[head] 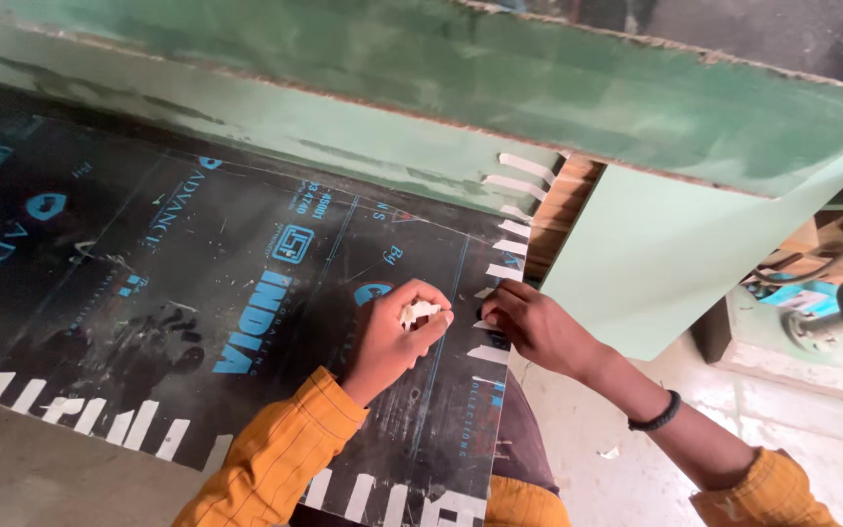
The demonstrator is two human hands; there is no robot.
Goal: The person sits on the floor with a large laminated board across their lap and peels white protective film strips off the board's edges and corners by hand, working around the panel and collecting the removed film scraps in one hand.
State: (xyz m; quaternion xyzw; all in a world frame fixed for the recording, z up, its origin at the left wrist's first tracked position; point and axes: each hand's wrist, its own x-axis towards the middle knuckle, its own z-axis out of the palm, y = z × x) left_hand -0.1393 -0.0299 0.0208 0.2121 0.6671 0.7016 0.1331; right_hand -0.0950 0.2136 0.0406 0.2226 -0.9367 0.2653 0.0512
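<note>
Black film covers the wide panel [197, 293] that fills most of the view, printed in blue and edged with short white tape strips [80, 415] set like teeth along its near edge and its right-hand edge. The left hand [392, 337] rests on this panel near the right edge, fingers curled in tight around a small crumpled wad of white tape [420, 312], which shows between thumb and forefinger at the top of the fist; an orange sleeve [275, 459] runs back from the wrist. Just beside it, the right hand [534, 327] sits at the panel's right edge with its fingertips pinched on one of the white strips [488, 323] there, so the strip lies right under the fingertips while the wad stays enclosed in the other fist, the two hands close but apart. A dark band [658, 417] circles the right wrist. Above the hands, more white strips climb the edge toward a pale green board [539, 88] that leans over the panel, its raw brown edge showing. A green side panel [636, 254] stands to the right, and beyond it a power tool [831, 312] lies on a low block on the dusty floor [636, 478].
</note>
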